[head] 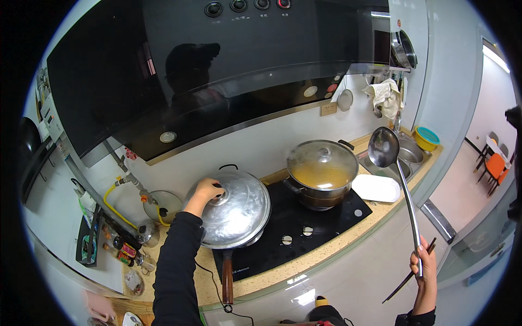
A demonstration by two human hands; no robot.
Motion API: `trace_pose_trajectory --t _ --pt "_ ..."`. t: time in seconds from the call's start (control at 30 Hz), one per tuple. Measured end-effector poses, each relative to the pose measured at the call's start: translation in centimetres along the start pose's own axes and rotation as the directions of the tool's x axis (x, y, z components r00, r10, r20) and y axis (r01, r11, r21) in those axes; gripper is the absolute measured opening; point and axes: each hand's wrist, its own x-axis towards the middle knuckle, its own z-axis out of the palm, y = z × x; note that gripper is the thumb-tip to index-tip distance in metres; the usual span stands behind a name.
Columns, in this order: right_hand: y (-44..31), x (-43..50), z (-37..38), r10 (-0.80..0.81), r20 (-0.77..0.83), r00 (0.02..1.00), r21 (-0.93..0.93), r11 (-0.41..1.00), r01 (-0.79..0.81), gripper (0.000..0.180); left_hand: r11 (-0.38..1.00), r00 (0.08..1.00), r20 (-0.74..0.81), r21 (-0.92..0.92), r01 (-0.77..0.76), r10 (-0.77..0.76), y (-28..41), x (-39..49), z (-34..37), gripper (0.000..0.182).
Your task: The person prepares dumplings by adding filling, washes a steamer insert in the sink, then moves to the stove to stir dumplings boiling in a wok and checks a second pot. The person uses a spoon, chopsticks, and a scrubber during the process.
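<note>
My left hand (209,193) grips the black knob of a domed metal lid (240,203). The lid covers a wok whose brown wooden handle (227,277) points towards me over the counter's front edge. Raised at the right, my right hand (424,261) holds a long-handled steel ladle (384,147), bowl upward, together with a pair of dark chopsticks (401,287). Whatever lies under the metal lid is hidden. On the far burner stands a steel pot (324,196) under a steamed-up glass lid (314,153), with yellowish contents showing through.
Both vessels sit on a black gas hob (281,261). Beyond it are a white tray (376,188), a steel sink (410,153) and a yellow basin (426,142). Seasoning bottles (124,247) crowd the left corner. A dark range hood (244,73) hangs over the hob.
</note>
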Motion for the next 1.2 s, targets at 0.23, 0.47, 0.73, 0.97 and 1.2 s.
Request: trace_pose_trajectory --t 0.23,0.47,0.73,0.97,1.2 --pt "0.6 0.5 -1.2 0.039 -0.019 0.999 0.162 0.986 -0.036 0.054 0.989 0.987 -0.064 -0.022 -0.147 0.146 0.5 -0.8 0.9 0.048" --pt "0.8 1.2 -2.8 0.127 0.007 0.992 0.289 0.949 -0.124 0.047 0.964 0.923 -0.303 0.193 -0.184 0.237 -1.1 -3.0 0.6 0.076" --pt "1.9 5.6 -10.6 0.274 0.018 0.962 0.345 0.901 -0.263 0.016 0.962 0.854 -0.472 -0.046 -0.270 0.217 -3.6 -17.5 -2.6 0.051" --pt "5.3 16.1 -16.8 0.423 0.135 0.896 0.308 0.842 -0.443 0.029 0.840 0.813 -0.577 -0.478 -0.256 -0.080 2.8 -33.9 0.7 0.020" --pt "7.9 27.8 -22.9 0.604 0.369 0.707 0.305 0.640 -0.706 0.018 0.742 0.929 -0.331 -0.662 -0.101 -0.169 18.1 -35.4 15.5 0.018"
